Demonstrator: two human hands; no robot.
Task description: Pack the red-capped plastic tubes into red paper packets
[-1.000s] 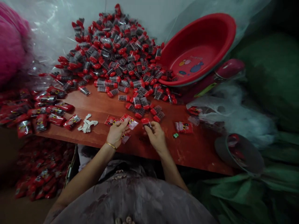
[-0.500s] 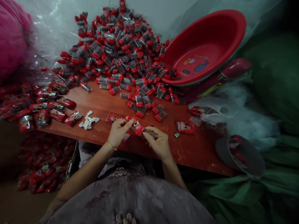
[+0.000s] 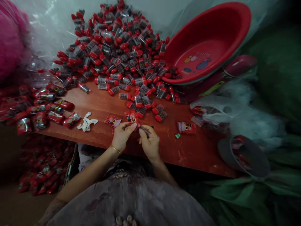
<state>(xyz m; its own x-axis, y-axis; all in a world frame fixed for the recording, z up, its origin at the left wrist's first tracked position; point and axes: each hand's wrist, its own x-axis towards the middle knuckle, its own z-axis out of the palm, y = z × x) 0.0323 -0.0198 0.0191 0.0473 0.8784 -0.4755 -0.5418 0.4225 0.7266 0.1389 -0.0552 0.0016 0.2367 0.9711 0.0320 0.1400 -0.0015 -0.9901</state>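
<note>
Low over the desk (image 3: 188, 153), btwn two bare hands: a tube (image 3: 145, 131), dark inside, clamped in the R hand (image 3: 150, 141), thumb vs. fingers. The L hand (image 3: 122, 137), gold bangle (image 3: 116, 149) at the wrist, pinches a red bit (image 3: 136, 125) at the tube's near end; cap or packet film, can't tell. Tube should handle light, stiff & slick, poss. crackable; best held by its sides, nr the middle. Film should be soft & slippery, best taken by an edge. Vs. half a sec. ago, the R hand is closer in to the L, the red stretch btwn them is shorter, & a packet (image 3: 131, 115) shows plainly just beyond the fingertips. A 2nd packet (image 3: 113, 120) lies just L of it; a 3rd packet (image 3: 186, 128) sits well to the R, w/ a green tag (image 3: 177, 136) nr it. Farther out: white scrap (image 3: 87, 122), heap (image 3: 117, 59) of red-capped tubes, filled packets (image 3: 55, 117) at L, tilted red tub (image 3: 211, 37) at R.
</note>
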